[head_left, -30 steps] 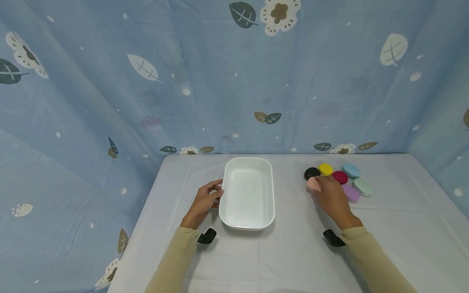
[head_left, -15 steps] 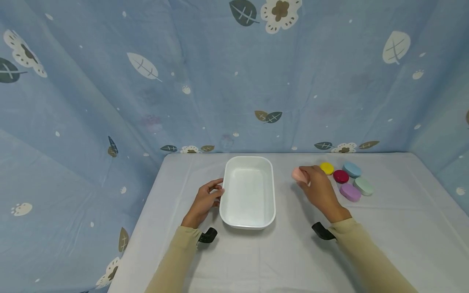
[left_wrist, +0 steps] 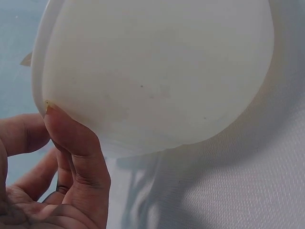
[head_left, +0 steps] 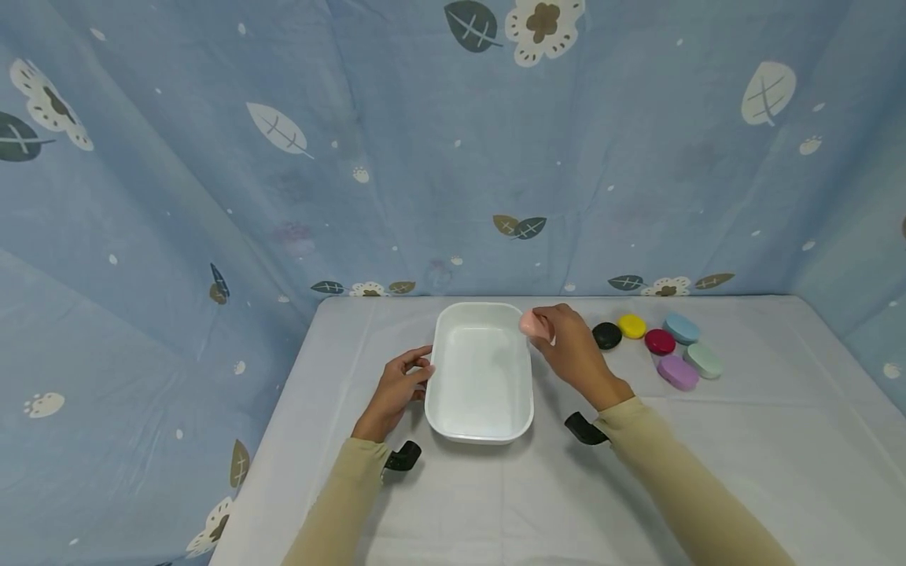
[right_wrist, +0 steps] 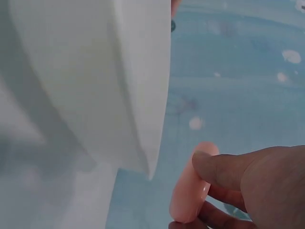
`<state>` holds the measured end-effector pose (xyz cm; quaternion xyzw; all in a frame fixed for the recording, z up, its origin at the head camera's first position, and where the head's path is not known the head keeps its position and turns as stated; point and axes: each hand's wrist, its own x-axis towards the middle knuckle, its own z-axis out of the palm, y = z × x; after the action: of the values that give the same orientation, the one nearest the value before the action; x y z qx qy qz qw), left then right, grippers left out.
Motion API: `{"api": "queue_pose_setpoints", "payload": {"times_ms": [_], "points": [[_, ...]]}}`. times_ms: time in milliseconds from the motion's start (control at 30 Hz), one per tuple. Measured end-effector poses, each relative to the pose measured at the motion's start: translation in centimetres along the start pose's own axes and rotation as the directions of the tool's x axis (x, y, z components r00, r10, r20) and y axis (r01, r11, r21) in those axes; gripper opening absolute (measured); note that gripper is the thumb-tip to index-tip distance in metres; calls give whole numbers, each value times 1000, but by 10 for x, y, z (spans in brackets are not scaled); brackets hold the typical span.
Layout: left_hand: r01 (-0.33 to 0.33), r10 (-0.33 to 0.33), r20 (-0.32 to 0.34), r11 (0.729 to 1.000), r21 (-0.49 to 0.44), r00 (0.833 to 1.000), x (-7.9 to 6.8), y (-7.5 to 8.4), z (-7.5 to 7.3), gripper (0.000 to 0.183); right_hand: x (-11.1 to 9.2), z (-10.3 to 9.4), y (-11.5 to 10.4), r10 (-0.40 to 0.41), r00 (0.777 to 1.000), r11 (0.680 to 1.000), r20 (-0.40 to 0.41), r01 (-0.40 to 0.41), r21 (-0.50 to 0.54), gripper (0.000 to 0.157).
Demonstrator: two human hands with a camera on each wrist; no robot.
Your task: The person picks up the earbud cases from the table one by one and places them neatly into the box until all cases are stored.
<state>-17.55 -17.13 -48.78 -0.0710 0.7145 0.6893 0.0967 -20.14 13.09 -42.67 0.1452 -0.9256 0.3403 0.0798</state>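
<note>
In the head view a deep white rectangular tray (head_left: pixel 480 385) stands on the table's middle. My left hand (head_left: pixel 393 387) holds it by the left rim, and the left wrist view has the thumb (left_wrist: pixel 71 131) against the tray's wall just under the lip. My right hand (head_left: pixel 576 350) pinches a glossy pink disc (head_left: pixel 535 325), oval and thick, between thumb and fingers. It hangs over the tray's far right rim. In the right wrist view the pink disc stands on edge, apart from the tray wall (right_wrist: pixel 90 81).
Right of the tray lie several similar discs: black (head_left: pixel 606 336), yellow (head_left: pixel 631 326), red (head_left: pixel 660 342), blue (head_left: pixel 681 328), green (head_left: pixel 704 360) and purple (head_left: pixel 677 373). A pale cloth covers the table (head_left: pixel 495 503). A blue patterned curtain (head_left: pixel 425 181) hangs behind and at the sides.
My right hand has lifted the pink disc away from the other discs and carried it left to the tray's right rim. The left hand and the tray have stayed put.
</note>
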Motion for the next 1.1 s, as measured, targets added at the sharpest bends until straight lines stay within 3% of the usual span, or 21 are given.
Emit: {"api": "queue_pose_setpoints", "payload": {"times_ms": [467, 1100], "points": [[-5, 5, 4, 1000, 5, 1000, -1, 1, 0, 43, 24, 24, -24, -59, 997, 998, 56, 58, 20, 48], [-14, 14, 8, 1000, -2, 1000, 0, 0, 0, 43, 48, 43, -35, -4, 980, 996, 198, -12, 83, 45]]}}
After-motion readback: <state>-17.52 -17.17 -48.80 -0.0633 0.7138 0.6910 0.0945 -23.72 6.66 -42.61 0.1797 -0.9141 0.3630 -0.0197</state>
